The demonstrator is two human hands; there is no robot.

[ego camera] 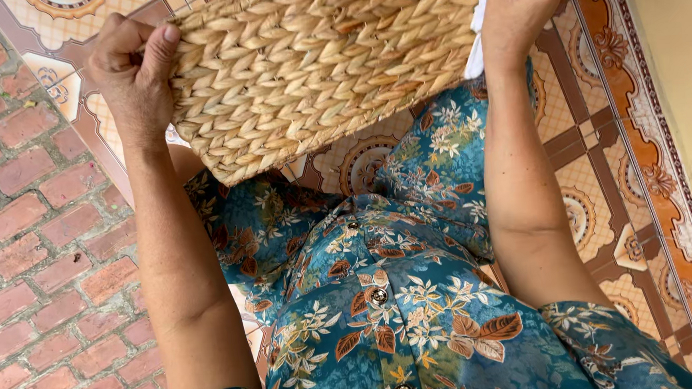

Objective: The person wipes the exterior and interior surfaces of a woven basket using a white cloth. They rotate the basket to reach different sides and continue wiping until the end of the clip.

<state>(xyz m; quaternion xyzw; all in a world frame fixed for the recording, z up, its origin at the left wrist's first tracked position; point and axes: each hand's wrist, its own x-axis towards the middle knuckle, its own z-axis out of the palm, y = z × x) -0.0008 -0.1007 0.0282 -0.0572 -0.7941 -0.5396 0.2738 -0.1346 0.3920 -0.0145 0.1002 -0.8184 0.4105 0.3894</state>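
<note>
You are holding a big, tan basket woven from thick dried grass braids (322, 68) in front of you, up over your lap. Your left hand (132, 67) is gripping the basket's left edge, with the thumb pressing on the outside weave and the other fingers curling behind where you cannot see them. Your right hand (516, 12) is gripping the right edge, and it is also pinching a piece of white cloth (477, 46) against the basket there. Both hands are closing tight on the basket, not spreading wide.

The basket is stretching sideways between your two hands, so its long side is running from left to right. Its lower corner is pointing down toward your blue shirt with brown and white leaves (384, 296). The basket is not resting on anything; only your hands are carrying it. Both hands are touching it, so neither one is nearer.

Under you, the floor of orange and cream patterned tiles (602, 195) is running along the right side, and the red brick paving (38, 261) is lying along the left edge of the tiles.
</note>
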